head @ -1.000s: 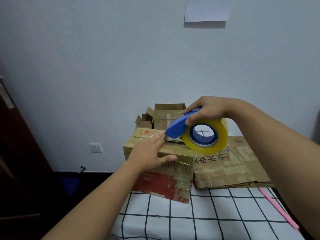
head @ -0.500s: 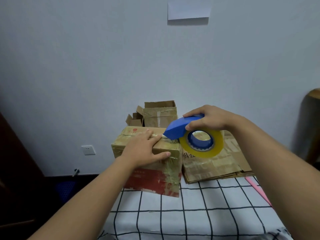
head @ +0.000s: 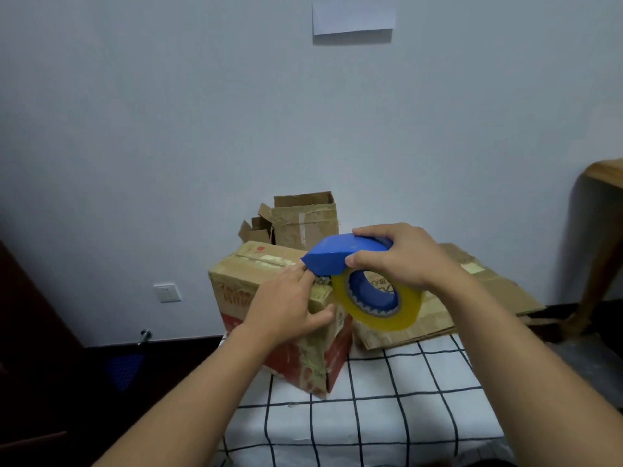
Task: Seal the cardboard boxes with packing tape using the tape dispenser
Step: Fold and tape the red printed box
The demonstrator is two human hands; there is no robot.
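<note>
My desk's white black-grid cloth [head: 371,429]; white paper sheet [head: 353,14] on grey wall, white wall socket [head: 167,292] lower left.

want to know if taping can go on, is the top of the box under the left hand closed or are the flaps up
Closed. The box has its top flaps lying flat with tape along the seam; the left hand rests on it. The small box behind has flaps up.

I see free cloth on the table [head: 371,429] in front of the closed box [head: 242,278], so a hand can pass there. Behind this box, open boxes [head: 303,220] stand near the wall and block the far side. To the right, flat cardboard [head: 488,298] lies on the table. My left hand [head: 286,308] covers the box top, with the tape dispenser [head: 354,264] just beside.
</note>
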